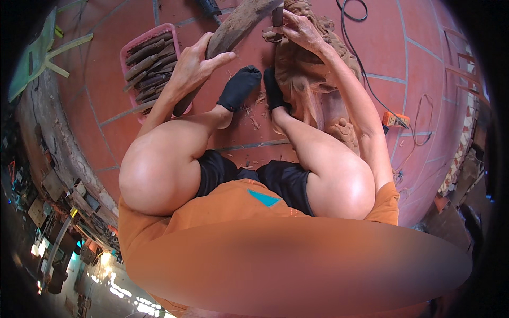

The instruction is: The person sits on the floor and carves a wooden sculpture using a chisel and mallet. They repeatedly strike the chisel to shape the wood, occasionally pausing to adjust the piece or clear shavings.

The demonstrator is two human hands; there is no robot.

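My left hand (pixel 193 69) is wrapped round a thick wooden mallet (pixel 238 27), shaped like a club, its heavier end reaching up to the right. The mallet's thin end (pixel 183 105) shows below that hand. In my right hand (pixel 303 33) I grip a chisel (pixel 277 16) by its dark handle, the fingers closed round it. The mallet's heavy end is close to the chisel's top; whether they touch I cannot tell. Beneath my right hand and forearm lies a carved brown wooden figure (pixel 299 69) with a bearded head (pixel 300 9). The chisel's blade tip is hard to make out.
A pink basket (pixel 124 63) of wood-handled carving tools (pixel 151 66) stands left of my left forearm. Wood chips (pixel 253 121) lie between my feet. A dark power tool (pixel 209 7) is at the top. To the right, a black cable (pixel 363 71) leads to an orange socket box (pixel 396 120).
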